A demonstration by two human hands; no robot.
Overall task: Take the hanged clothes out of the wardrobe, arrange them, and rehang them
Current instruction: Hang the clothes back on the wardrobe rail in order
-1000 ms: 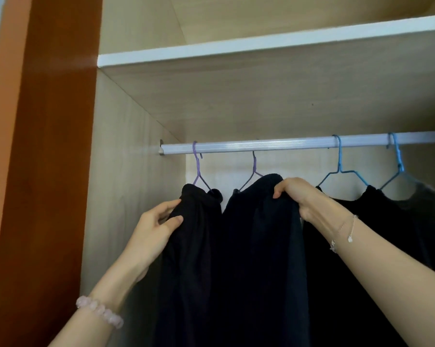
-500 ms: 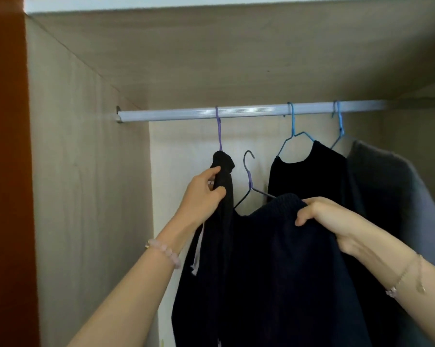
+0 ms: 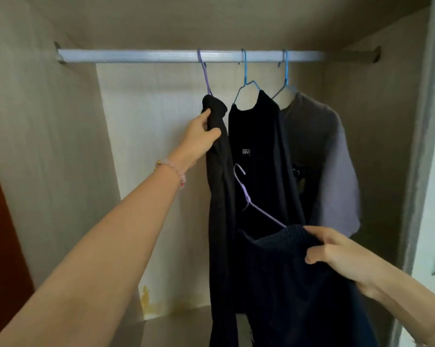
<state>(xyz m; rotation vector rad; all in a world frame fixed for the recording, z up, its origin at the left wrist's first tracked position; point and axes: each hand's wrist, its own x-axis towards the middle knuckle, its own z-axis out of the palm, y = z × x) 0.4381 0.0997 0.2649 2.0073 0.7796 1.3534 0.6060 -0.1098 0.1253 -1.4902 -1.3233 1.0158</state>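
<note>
Below the rail (image 3: 148, 56), right hand (image 3: 341, 259) clamps the just-unhooked navy garment (image 3: 286, 284), one out, left hand (image 3: 199, 136) gripping the black garment (image 3: 219, 171).

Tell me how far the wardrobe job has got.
Done: one navy garment, on its lilac hanger, is off the rail, gripped by the right hand. In hand: the left hand grips the black garment whose purple hanger is hooked on the rail. Left: the black top and grey shirt hang on blue hangers, untouched; nothing looks arranged or rehung yet.
</note>
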